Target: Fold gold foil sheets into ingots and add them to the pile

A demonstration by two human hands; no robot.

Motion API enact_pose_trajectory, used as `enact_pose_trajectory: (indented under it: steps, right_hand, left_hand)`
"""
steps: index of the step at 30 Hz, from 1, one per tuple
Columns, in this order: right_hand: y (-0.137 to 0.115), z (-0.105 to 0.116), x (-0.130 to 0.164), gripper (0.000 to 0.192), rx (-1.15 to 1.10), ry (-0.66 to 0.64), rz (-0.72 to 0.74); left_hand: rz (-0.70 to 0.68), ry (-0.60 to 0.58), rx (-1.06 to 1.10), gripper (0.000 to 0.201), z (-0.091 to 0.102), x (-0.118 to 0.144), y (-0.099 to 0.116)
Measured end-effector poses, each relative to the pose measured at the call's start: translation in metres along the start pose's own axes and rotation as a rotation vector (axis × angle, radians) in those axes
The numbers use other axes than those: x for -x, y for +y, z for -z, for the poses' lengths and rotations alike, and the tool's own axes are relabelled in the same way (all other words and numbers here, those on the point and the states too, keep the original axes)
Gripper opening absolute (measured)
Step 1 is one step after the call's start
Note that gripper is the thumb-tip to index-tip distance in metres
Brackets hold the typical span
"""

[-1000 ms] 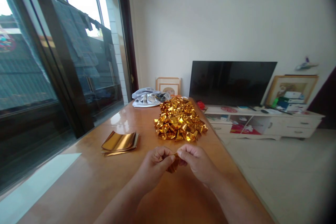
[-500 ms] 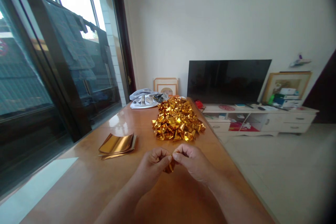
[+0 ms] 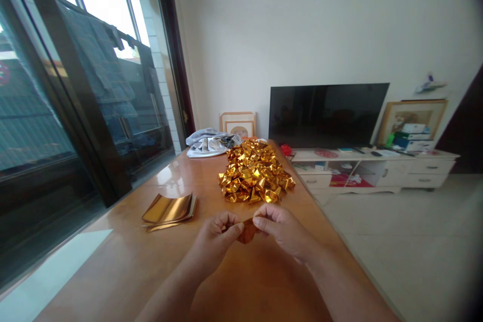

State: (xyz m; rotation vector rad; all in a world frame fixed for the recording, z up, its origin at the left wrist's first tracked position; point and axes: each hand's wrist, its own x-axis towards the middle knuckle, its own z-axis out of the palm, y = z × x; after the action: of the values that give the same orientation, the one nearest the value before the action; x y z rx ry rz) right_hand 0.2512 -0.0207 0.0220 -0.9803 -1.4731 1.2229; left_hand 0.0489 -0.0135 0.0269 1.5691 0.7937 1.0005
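Observation:
Between my two hands is a small piece of folded gold foil paper (image 3: 247, 232), held over the near part of the table. My left hand (image 3: 221, 234) pinches its left end between thumb and fingers. Its right end is pinched the same way by my right hand (image 3: 279, 226). The fingers hide part of the fold. Just beyond my hands lies a large heap of folded gold foil pieces (image 3: 256, 173). To the left, a stack of flat gold foil sheets (image 3: 168, 210) rests on the wood, slightly curled.
The brown wooden table (image 3: 124, 261) has its right edge close to my right forearm. Grey cloth (image 3: 207, 142) lies bunched at its far end. A pale sheet (image 3: 56, 271) covers the left edge. Beyond stand a television (image 3: 328, 115) and a white low cabinet (image 3: 392, 173).
My hands have moved slightly apart, and more of the gold foil paper shows between them. The heap and the stack stay as they were; the view has shifted a little.

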Motion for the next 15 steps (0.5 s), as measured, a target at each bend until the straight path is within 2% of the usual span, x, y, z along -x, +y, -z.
enact_pose_trajectory:
  steps: [3,9,12,15]
  right_hand:
    - [0.0049,-0.0008,-0.0003,0.022,0.059,-0.002,0.003]
    - [0.0009,-0.0048,-0.0003,0.02,0.071,-0.117,0.049]
    - [-0.0025,-0.0035,-0.0006,0.022,0.042,-0.08,0.08]
    - [-0.0024,-0.0012,-0.0012,0.024,-0.001,-0.034,0.097]
  left_hand:
    - [-0.011,-0.009,-0.034,0.026,-0.0001,0.0007,-0.0005]
    - [-0.01,-0.041,-0.062,0.026,-0.0024,0.0009,-0.0003]
    - [-0.001,0.002,0.039,0.026,-0.0054,0.0014,0.0023]
    - [0.02,0.068,0.15,0.039,-0.0067,0.0023,0.0029]
